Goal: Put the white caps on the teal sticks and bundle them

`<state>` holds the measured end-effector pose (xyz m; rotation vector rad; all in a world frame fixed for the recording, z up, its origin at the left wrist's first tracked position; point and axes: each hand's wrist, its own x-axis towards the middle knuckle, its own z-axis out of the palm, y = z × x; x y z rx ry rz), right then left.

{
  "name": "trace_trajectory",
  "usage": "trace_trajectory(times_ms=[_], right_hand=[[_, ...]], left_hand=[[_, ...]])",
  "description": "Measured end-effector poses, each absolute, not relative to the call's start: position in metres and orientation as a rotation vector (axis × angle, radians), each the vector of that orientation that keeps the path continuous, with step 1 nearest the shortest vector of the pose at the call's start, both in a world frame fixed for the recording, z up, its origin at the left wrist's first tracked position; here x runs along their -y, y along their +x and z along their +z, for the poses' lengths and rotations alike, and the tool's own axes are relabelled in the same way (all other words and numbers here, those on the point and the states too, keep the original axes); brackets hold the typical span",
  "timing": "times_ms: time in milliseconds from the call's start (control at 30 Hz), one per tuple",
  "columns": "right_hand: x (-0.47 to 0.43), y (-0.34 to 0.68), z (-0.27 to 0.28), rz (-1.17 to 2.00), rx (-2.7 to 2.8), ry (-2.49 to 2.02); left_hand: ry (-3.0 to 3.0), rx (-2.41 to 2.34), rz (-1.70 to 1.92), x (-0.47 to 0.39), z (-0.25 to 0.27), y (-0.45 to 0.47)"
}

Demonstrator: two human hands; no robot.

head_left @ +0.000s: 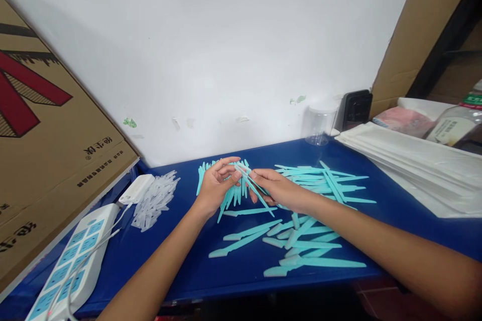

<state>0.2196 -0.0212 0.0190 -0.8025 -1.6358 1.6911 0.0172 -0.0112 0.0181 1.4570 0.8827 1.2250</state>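
So I'm standing in the room, and I'll place everything by the bunched row of turquoise sticks [201,174]. Biggest thing is the scuffed white wall [226,50] behind that row, with bits of torn tape stuck to it. Under the row is a blue-covered table [196,278]. Way off to its left there's a big cardboard box [41,110] with red and black print, and well to its right a brown cardboard panel [417,25]. Also right of it, a stack of white plastic sheets [414,165]. Left of the row and nearer the person is a white power strip [88,248] with blue sockets, cables lying across it.

Just in front of the row are the person's two hands. The left hand [216,183] and the right hand [278,188] both have their fingers pinched in close on a few held turquoise sticks [259,194]; I can't tell how many.

Smaller stuff: a labelled bottle [454,125] far right of the row, then a clear lidded jar [320,125] right of it and further back, right by the wall. Left of the row is a white adapter [137,189]. Loose turquoise sticks [316,262] with paler, wider ends are scattered right of the row and nearer the person. Tiniest are the clear plastic pieces [154,203], heaped to its left, right against the adapter.
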Motion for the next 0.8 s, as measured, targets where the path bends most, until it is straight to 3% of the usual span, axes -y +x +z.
trace_trajectory(times_ms=[267, 533, 800], right_hand=[[0.019, 0.219, 0.012, 1.256, 1.85, -0.783], [0.027, 0.213, 0.012, 1.497, 1.711, -0.805], [0.02, 0.216, 0.005, 1.001, 1.925, -0.906]], left_hand=[[1.441, -0.917, 1.267, 0.01, 0.015, 0.019], [1.418, -0.912, 1.262, 0.009, 0.013, 0.019], [1.296, -1.017, 1.266, 0.012, 0.012, 0.023]])
